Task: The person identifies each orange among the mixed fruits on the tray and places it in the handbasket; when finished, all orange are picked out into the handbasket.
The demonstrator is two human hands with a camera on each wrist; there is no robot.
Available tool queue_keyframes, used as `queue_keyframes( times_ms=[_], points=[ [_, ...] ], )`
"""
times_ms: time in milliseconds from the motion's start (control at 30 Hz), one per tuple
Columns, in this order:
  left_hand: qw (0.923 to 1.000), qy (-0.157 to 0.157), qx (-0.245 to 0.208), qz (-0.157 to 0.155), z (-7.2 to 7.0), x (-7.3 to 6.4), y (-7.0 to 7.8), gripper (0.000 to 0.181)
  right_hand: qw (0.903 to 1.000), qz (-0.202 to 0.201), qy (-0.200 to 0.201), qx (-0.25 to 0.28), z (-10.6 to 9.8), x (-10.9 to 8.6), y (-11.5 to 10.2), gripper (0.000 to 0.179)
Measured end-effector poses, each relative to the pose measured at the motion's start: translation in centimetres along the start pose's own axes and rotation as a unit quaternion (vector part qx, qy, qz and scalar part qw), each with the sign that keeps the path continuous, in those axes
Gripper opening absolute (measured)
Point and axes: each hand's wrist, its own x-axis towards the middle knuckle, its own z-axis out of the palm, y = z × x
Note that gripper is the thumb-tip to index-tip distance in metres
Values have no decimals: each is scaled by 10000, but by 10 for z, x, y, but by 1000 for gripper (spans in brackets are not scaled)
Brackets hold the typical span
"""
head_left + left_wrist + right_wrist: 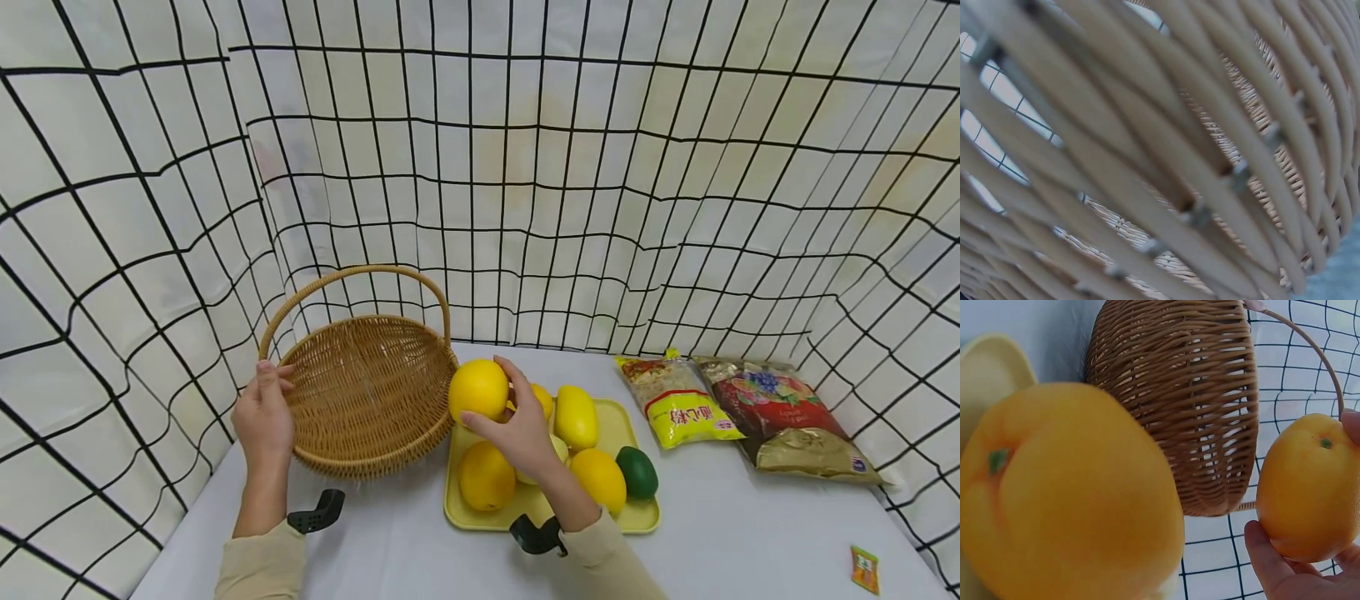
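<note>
My left hand [264, 417] grips the left rim of a tan wicker basket [367, 392] near the foot of its arched handle. The basket is tipped so that its inside faces me, and its weave [1147, 125] fills the left wrist view. In my right hand [528, 433] is an orange [478, 389], held between thumb and fingers beside the basket's right rim. Below that hand lies a yellow tray [617, 427] with another orange [486, 477], a third orange [598, 481], a yellow mango-shaped fruit [576, 417] and a dark green oval fruit [637, 473]. My right hand partly hides more yellow fruit there.
Right of the tray lie a yellow-labelled food bag [686, 408] and a red and gold bag [787, 417]. A small orange packet [865, 570] is near the table's right edge. White cloth walls with black netting [555, 200] enclose the table.
</note>
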Motion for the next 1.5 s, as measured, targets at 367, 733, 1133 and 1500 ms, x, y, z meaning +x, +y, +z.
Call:
queue_keyframes(
  times_ms=[367, 733, 1133, 1500],
  points=[
    [9998, 165, 73, 21, 1, -1, 1, 66, 9987, -435, -262, -69, 24, 14, -14, 81],
    [9998, 164, 46, 65, 3, -2, 0, 68, 9933, -512, -658, -798, 49, 27, -19, 83],
    [9996, 203, -16, -179, 0, -3, 1, 63, 9648, -840, -1270, -2145, 77, 40, -27, 84],
    [9988, 407, 220, -147, 0, -2, -3, 66, 9508, -684, -1869, -2375, 92, 49, -29, 82]
  ],
)
